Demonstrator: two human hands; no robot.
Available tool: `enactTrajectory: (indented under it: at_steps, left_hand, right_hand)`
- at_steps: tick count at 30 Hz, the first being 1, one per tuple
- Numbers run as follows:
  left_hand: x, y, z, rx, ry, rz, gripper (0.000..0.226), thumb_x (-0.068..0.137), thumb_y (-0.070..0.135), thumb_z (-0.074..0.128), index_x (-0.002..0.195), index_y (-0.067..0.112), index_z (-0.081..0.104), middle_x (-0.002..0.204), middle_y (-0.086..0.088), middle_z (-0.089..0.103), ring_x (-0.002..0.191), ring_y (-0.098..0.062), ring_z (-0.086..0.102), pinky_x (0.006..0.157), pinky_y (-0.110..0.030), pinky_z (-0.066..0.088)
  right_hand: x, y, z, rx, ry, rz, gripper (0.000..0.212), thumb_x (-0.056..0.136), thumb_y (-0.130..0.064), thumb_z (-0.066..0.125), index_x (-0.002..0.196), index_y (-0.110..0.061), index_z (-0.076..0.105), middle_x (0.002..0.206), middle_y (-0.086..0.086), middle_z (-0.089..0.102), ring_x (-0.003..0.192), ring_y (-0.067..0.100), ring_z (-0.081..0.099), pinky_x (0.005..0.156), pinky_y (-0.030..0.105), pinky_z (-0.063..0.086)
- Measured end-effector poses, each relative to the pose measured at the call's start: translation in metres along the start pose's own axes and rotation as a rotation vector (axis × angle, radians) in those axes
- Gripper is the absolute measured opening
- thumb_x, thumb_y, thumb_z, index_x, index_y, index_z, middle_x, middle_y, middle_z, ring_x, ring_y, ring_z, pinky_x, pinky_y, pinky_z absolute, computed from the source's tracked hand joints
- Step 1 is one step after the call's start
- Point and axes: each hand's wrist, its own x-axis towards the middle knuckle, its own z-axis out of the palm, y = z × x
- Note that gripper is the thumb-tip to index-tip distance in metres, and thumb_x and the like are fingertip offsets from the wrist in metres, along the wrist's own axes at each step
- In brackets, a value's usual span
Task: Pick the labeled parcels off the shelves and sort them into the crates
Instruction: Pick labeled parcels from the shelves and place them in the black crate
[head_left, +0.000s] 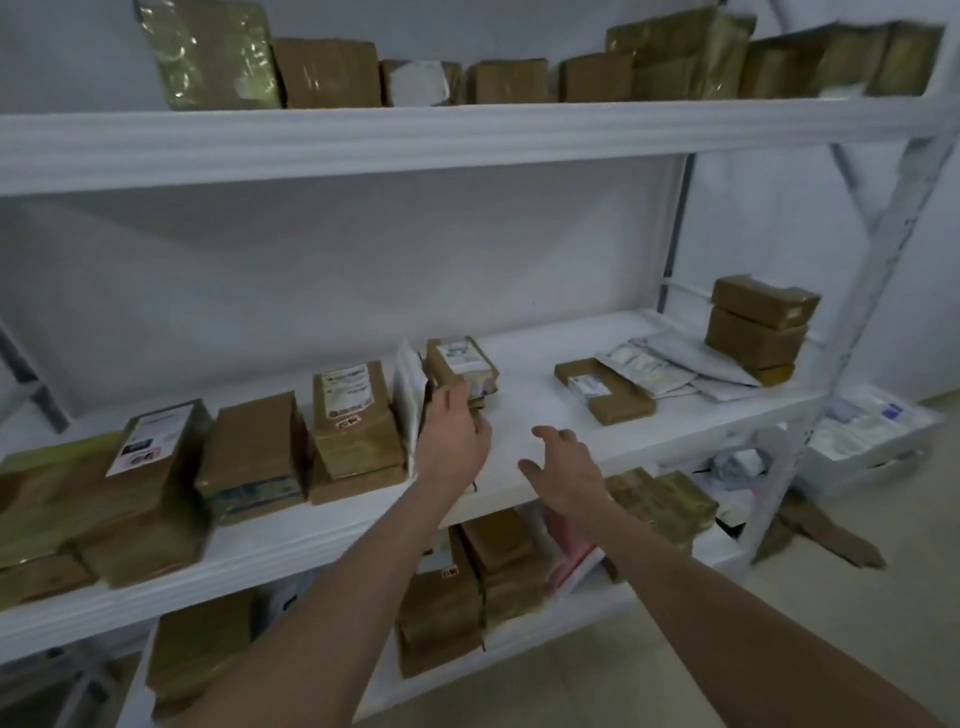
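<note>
— On the middle shelf (519, 415), close to the white upright envelope (408, 400): left hand (453, 434) reaching in, fingers curled over the near edge of the brown labeled parcel (460, 364). Touching, though whether truly gripping yet cannot be told.

— And the right hand (563, 470)?

— Right of that envelope, hovering above bare shelf, fingers spread, holding nothing. Well short of the parcel.

— Which way from the left hand, then?

— Straight beyond the fingertips, just right of the envelope, stacked on something smaller. Long axis running away toward the back wall, label facing up. Left hand plainly nearer; likely a matter of closing round the near end and drawing back along that axis.

— Anything in the way?

— Envelope leaning against the left side, so probably liable to topple once the support goes. Flat parcel (602, 389) lying farther right of the envelope, well apart.

— Crates?

— White tray-like bin (878, 441) low down far right of the envelope; blurred, hard to say more.
</note>
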Motion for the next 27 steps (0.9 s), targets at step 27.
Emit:
enactTrajectory:
  at_steps: [27]
  left_hand:
    - [0.167,0.096,0.079,-0.976,0.201,-0.865,0.042,0.093,0.053,0.044,0.114,0.020,0.059,0.111,-0.010,0.065,0.102,-0.031,0.063,0.087,-0.046,0.052]
  right_hand:
    - [0.234,0.066,-0.097,0.752,-0.299,-0.161,0.046,0.082,0.004,0.067,0.124,-0.014,0.056,0.109,0.011,0.064,0.091,0.021,0.062,0.075,0.024,0.052]
